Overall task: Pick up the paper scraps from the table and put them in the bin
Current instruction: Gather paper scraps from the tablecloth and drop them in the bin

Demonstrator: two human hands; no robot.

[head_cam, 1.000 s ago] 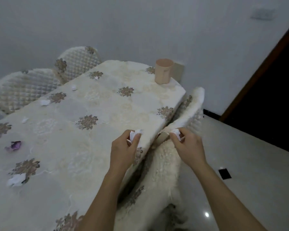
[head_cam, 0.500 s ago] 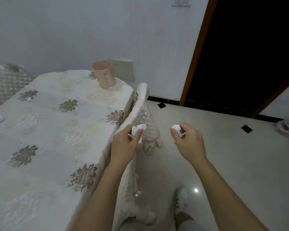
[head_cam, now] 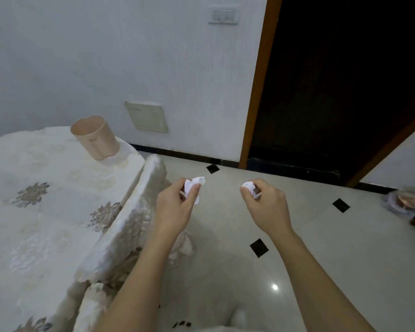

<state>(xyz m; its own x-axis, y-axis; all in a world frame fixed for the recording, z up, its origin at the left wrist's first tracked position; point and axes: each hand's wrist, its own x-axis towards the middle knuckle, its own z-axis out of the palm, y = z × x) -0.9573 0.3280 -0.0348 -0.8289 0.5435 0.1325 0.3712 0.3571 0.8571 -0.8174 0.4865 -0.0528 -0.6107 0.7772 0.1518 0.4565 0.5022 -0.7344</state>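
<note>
While both hands hover over the floor:
Left hand point(head_cam: 175, 207): pinching white paper scrap point(head_cam: 195, 188).
Right hand point(head_cam: 265, 204): gripping crumpled scrap point(head_cam: 249, 186).
Table point(head_cam: 41, 212): cloth-covered, bin point(head_cam: 95, 137) at far corner.
Room: tiled floor point(head_cam: 321, 248), dark doorway point(head_cam: 340, 80).
Unclear: blurred object point(head_cam: 404, 202) at right edge.

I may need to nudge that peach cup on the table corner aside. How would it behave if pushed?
The peach cup looks like thin plastic, so probably light. It is tall, narrower at the base and near the table edge, so it may tip or slide off.
</note>
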